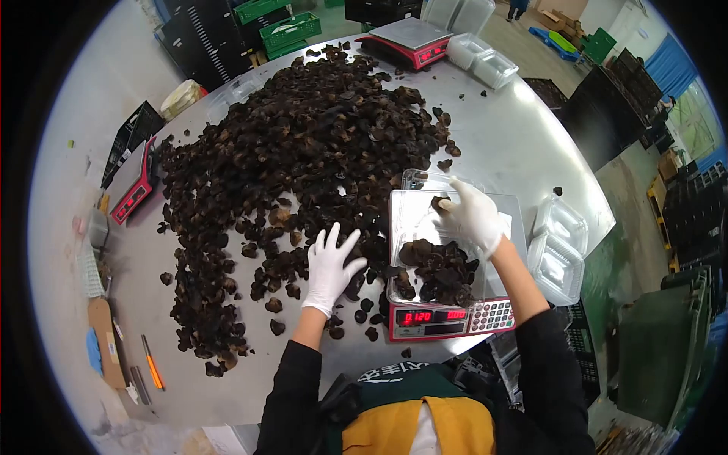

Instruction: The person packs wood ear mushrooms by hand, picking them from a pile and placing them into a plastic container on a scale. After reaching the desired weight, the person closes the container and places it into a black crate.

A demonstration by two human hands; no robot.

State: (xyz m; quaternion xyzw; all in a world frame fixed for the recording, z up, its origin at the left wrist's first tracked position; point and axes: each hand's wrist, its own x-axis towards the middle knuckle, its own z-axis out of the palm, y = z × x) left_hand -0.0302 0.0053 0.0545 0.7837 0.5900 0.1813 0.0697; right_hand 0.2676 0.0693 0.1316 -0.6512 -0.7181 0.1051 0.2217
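A large heap of dark brown wood ear mushrooms [303, 121] spreads over the metal table. My left hand [329, 269], in a white glove, rests with spread fingers at the near edge of the heap and grips nothing. My gloved right hand [474, 216] is above the red and silver scale [504, 262], pinching a single mushroom piece [439, 203] between thumb and fingers. On the scale lies a clear plastic box [402, 227] with a small pile of mushrooms [440, 269] in its near part. The scale's red display [429, 316] reads 0.120.
Clear plastic boxes [557, 265] stand right of the scale. Other scales sit at the far edge [409, 38] and on the left [135, 182]. An orange cutter knife [153, 364] lies at the near left. Black crates [614, 114] stand beyond the table's right side.
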